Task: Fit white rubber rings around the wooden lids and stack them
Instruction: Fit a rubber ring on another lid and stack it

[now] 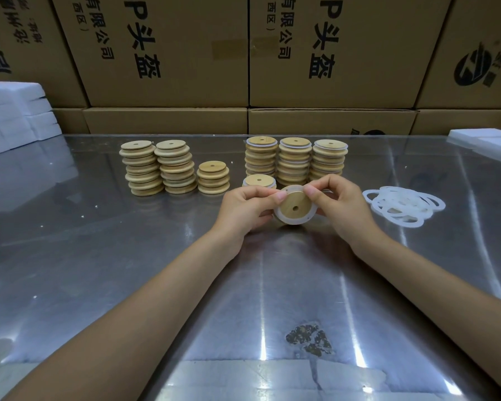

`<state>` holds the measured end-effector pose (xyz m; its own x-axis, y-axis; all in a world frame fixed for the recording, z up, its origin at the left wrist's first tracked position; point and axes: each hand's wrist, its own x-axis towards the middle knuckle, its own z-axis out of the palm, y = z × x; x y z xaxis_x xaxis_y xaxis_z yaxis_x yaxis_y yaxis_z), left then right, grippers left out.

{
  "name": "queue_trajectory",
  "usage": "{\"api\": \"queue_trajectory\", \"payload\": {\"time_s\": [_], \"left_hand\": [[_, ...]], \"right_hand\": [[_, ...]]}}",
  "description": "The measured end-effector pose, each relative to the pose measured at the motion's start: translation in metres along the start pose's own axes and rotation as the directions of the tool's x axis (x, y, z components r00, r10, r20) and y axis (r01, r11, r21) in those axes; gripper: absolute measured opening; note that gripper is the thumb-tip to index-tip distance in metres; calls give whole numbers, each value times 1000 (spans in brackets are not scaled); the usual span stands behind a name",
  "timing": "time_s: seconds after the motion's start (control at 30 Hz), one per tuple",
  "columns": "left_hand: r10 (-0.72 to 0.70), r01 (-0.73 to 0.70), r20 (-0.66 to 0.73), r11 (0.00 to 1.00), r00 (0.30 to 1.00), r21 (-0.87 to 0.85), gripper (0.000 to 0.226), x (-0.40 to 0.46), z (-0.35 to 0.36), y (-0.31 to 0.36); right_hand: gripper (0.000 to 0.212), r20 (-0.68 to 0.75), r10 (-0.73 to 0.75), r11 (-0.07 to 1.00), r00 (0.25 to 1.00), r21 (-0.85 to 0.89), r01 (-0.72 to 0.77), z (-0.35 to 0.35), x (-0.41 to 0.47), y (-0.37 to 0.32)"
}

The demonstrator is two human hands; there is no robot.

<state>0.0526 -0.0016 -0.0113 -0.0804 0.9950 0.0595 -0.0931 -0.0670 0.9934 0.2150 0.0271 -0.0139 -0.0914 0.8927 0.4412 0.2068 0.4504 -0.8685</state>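
Observation:
Both hands hold one round wooden lid [294, 201] with a centre hole just above the steel table [243, 299]. A white rubber ring [289, 221] lies around the lid's rim. My left hand [248, 208] grips the lid's left side, thumb on the top edge. My right hand [340, 205] pinches the ring at the lid's upper right. Behind stand three tall stacks of ringed lids [294, 160], with a short ringed stack [259, 181] in front of them. Three stacks of bare lids [164, 167] stand to the left. Loose white rings [404, 205] lie in a heap at the right.
Cardboard boxes [243, 53] form a wall along the table's far edge. White foam blocks [15, 117] are piled at the far left, and flat foam pieces [486, 141] lie at the far right. A worn patch [310, 338] marks the near table surface.

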Motion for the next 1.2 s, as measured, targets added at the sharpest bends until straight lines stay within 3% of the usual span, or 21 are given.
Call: {"api": "queue_trajectory", "payload": {"time_s": [0.37,0.93,1.07,1.2], "left_hand": [[-19,21,53,999,998,-29,4,3,-6,0],[-4,6,29,998,1000,-64,9,3,-5,0],[99,-106,90,992,991,68,10,5,-8,0],[207,-231,131,949,970,214,12,8,-14,0]], "right_hand": [[13,19,7,995,1000,98,-9,0,-1,-1],[18,24,30,994,999,100,-32,2,1,2],[16,38,71,989,997,124,-75,0,2,4],[11,154,153,961,976,206,-183,-6,3,6]]}}
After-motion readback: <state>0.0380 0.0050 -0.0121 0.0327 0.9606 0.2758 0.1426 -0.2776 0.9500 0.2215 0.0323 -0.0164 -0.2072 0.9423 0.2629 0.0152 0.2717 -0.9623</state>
